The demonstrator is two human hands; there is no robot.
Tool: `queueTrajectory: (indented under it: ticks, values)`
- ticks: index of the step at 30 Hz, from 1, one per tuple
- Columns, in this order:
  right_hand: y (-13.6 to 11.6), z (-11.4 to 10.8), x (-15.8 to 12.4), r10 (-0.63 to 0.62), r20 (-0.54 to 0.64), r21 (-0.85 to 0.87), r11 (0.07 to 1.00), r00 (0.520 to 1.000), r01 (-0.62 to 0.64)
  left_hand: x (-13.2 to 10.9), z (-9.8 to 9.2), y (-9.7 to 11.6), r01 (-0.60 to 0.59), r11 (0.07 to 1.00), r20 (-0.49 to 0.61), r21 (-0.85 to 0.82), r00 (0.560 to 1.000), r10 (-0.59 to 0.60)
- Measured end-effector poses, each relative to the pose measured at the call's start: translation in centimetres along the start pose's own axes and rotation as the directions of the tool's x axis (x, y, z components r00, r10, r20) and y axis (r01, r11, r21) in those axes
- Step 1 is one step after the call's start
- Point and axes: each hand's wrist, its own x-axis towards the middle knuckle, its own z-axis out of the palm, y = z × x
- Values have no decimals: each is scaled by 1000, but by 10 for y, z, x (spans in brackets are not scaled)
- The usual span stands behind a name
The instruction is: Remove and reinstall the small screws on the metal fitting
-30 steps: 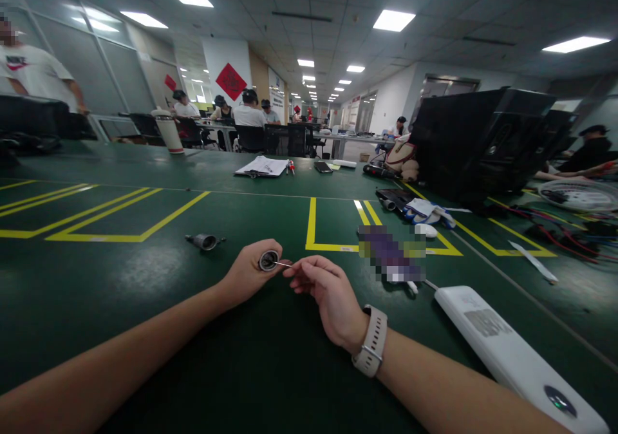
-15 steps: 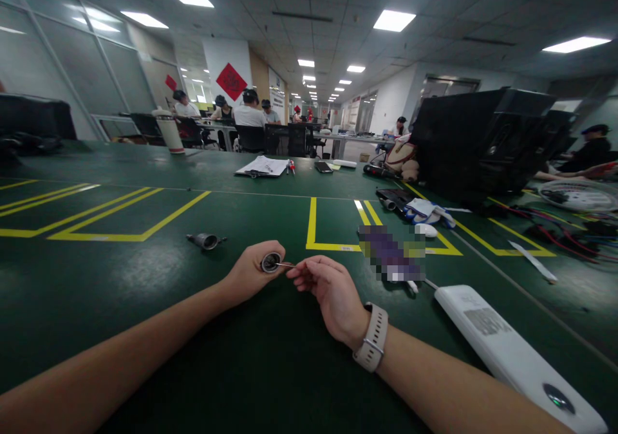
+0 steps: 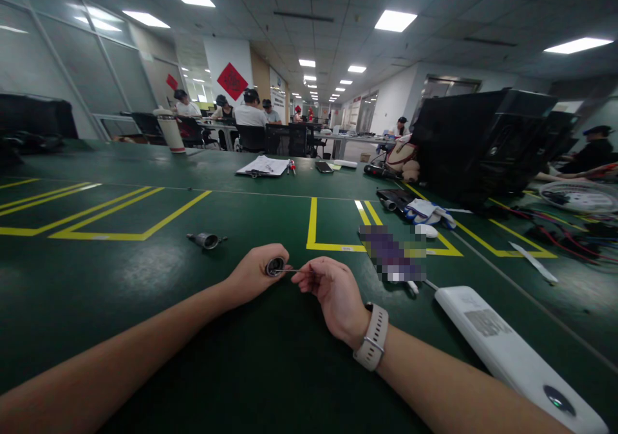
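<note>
The left hand [image 3: 258, 273] had its fingers closed around a cylindrical metal connector [image 3: 275, 266], which served as the centre of the layout and was held above the green worktop [image 3: 193, 369] with its round open mouth facing the camera. Just to the right of the connector, the right hand [image 3: 333, 292] had its fingers drawn together, pinching the outer end of a thin metal rod [image 3: 290, 270]. The rod's other end met the connector's mouth; how deep it went could not be told. A pale-strapped wristwatch [image 3: 374, 339] circled the right wrist.

Left of the held connector and slightly beyond it, a second metal connector [image 3: 207, 241] lay on its side. To the connector's right, past the right hand, lay a flat purple object [image 3: 389, 254], pixelated, and nearer the camera on that same side a white power bank [image 3: 512, 350]. Beyond the connector lay a clipboard with papers [image 3: 263, 165]; far beyond it to the left stood a white tumbler [image 3: 170, 131], and far beyond to the right a black computer case [image 3: 483, 144].
</note>
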Motion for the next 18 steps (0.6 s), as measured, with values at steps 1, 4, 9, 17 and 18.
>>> queueTrajectory:
  ticks: [1, 4, 9, 17, 18]
  values:
    - [0, 0, 0, -3, -6, 3, 1000, 1000, 3, 0, 0, -1, 2, 1000, 2, 3, 1000, -2]
    - [2, 1, 1, -31, -33, 13, 999, 999, 32, 0, 2, -2, 17, 1000, -2, 10, 1000, -17]
    - [4, -1, 2, -83, -56, -48, 996, 995, 81, 1, 2, -2, 25, 1000, -4, -2, 1000, -25]
    - [3, -3, 0, -156, -97, -111, 983, 983, 145, 0, 1, -3, -15, 996, 25, 93, 1000, 13]
    - [3, -2, 0, -153, -98, -122, 983, 983, 140, -1, 1, -4, -29, 993, 31, 112, 999, 25]
